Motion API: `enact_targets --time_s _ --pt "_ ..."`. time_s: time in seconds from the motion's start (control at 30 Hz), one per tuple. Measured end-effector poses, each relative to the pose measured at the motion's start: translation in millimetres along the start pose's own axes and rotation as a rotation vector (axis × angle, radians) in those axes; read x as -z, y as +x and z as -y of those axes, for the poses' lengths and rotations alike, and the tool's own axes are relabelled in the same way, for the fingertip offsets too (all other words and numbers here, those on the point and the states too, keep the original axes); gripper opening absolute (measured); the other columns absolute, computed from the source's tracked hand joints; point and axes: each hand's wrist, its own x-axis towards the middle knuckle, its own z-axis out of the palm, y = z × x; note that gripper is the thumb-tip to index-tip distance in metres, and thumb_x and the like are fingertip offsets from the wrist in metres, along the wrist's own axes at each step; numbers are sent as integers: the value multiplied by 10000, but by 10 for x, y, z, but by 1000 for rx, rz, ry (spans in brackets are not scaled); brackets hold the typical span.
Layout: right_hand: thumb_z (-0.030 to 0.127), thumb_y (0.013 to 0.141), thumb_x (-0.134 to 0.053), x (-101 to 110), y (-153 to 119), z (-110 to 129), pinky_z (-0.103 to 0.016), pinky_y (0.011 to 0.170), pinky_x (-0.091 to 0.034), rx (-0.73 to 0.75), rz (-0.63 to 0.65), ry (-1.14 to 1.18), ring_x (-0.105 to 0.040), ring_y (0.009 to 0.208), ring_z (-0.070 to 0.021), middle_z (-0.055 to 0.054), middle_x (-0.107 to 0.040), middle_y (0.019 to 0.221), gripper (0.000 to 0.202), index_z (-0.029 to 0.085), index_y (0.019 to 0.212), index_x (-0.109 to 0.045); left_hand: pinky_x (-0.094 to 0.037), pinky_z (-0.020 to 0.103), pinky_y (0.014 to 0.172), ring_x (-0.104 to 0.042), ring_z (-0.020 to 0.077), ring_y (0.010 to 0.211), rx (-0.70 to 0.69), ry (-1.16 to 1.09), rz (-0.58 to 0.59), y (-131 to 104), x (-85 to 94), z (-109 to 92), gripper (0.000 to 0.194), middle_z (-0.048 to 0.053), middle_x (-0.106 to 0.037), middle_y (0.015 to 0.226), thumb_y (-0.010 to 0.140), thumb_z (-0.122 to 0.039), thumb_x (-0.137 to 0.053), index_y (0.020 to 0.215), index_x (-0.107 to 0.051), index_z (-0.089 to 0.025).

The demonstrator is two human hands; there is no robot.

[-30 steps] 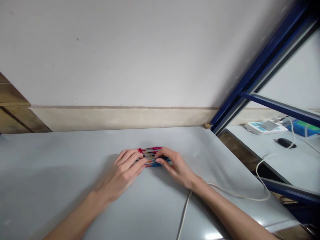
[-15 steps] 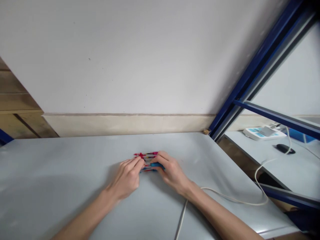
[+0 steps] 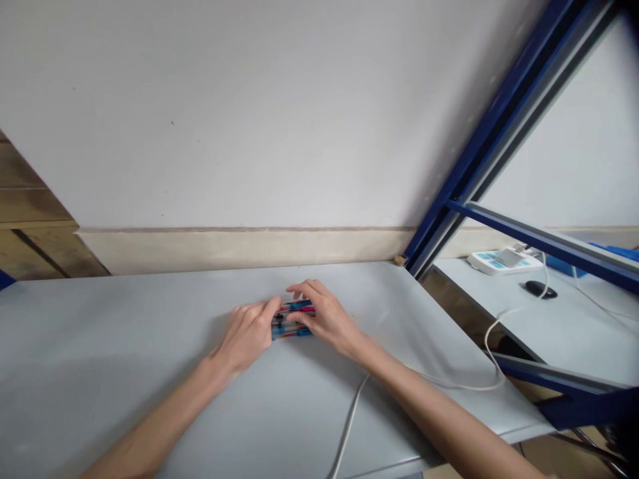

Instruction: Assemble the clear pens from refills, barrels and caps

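Note:
A small bundle of thin pens (image 3: 294,326) with blue, red and clear parts lies on the grey table between my hands. My left hand (image 3: 249,330) is closed round the left ends of the pens, its fingertips partly hidden behind the hand. Over the right ends is my right hand (image 3: 322,313), thumb and fingers spread apart, with the thumb in front of the pens. Whether the right thumb touches them cannot be made out.
A white cable (image 3: 349,422) runs over the table (image 3: 124,372) under my right forearm. Blue frame bars (image 3: 492,140) rise at the right. Beyond them, a second table holds a black mouse (image 3: 540,289) and a white device with blue keys (image 3: 502,261).
My right hand has opened, its fingers lifting off the pens. My left hand has shifted slightly around the left ends. The view has turned a little to the right.

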Motion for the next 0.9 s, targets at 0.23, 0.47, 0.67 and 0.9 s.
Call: enact_targets --time_s 0.23,0.47,0.67,0.9 --pt "420 1074 -380 -86 -123 -40 -255 657 -412 -38 34 0 -543 670 -145 -38 -612 750 423 175 856 -646 -429 323 607 -640 215 685 -151 98 -147 -26 -45 32 310 36 -651 793 744 64 -408 843 -553 -192" --pt "340 1076 -383 -174 -232 0 -303 682 -440 -9 87 26 -553 714 -180 -52 -639 784 381 187 829 -629 -409 280 567 -648 168 614 -106 -87 -210 -104 -93 -16 217 -3 -670 706 966 -62 -380 942 -548 -196" --pt "293 1046 -472 -200 -238 7 -355 767 -447 47 -49 69 -524 808 -217 -66 -659 825 252 195 898 -651 -427 273 582 -661 157 655 -94 -145 -135 -167 -63 -59 211 1 -693 787 1031 -353 -454 946 -578 -206" --pt "170 992 -561 -189 -248 45 -340 772 -451 -3 -79 123 -532 845 -213 -57 -633 878 97 201 939 -636 -400 279 570 -631 149 663 -133 -153 -88 -169 -37 -64 312 -4 -637 747 1065 -280 -387 841 -587 -195"
